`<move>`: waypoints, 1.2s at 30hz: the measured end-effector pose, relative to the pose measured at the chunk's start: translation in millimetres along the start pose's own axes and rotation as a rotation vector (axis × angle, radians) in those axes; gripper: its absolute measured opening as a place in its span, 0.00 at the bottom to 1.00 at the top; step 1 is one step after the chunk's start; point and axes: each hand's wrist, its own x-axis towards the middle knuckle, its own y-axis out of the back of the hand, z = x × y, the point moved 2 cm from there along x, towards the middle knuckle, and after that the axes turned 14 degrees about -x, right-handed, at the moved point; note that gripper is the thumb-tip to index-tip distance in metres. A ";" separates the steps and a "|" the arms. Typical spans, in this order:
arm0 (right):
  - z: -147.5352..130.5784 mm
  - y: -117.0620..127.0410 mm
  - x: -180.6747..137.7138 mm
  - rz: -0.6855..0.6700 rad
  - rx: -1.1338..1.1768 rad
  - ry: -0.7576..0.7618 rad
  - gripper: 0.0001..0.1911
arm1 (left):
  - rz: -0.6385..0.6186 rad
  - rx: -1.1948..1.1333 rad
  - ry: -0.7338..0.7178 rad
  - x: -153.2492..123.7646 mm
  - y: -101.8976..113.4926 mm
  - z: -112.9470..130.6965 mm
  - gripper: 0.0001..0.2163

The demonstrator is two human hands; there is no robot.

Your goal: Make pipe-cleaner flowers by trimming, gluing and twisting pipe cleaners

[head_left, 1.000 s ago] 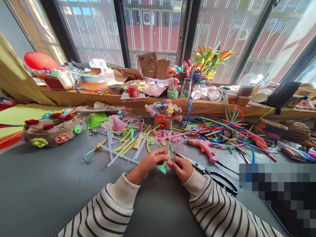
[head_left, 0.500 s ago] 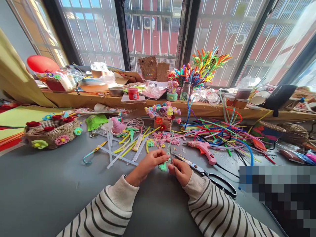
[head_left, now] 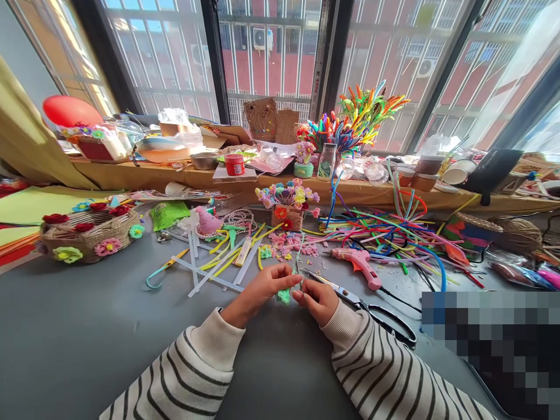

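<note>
Left hand (head_left: 265, 291): thumb and fingers pinching the green fuzzy piece (head_left: 283, 296), dead centre over the grey surface (head_left: 280, 367)!
Right hand (head_left: 321, 300): pinching a thin item (head_left: 301, 286) right alongside, mostly hidden.
Scissors (head_left: 385, 318): lying just beside the right hand, pink glue gun (head_left: 361, 265) beyond.
Writing: red jar's (head_left: 235, 165) label, glass bottle's (head_left: 326, 162) green print, window frame's (head_left: 321, 70) lettering, all too small to read.

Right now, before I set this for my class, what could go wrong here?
The right hand could brush the scissors lying close beside it and get nicked. The glue gun has its nozzle toward the loose pink scraps; if it is hot, which I can't tell, they might scorch.
</note>
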 end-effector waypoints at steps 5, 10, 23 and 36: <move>2.0 -0.7 1.4 0.020 -0.034 -0.015 0.19 | -0.003 -0.057 0.015 -0.9 -1.5 2.8 0.11; -0.7 -0.1 1.0 0.030 -0.012 -0.042 0.19 | -0.057 -0.177 0.014 -5.2 -3.2 7.0 0.09; 1.3 -4.0 0.3 -0.045 0.086 0.006 0.21 | -0.029 -0.090 0.015 -0.1 1.5 1.4 0.11; -0.3 -2.0 0.3 -0.043 0.069 0.045 0.25 | -0.026 -0.056 -0.008 -0.5 1.0 0.8 0.11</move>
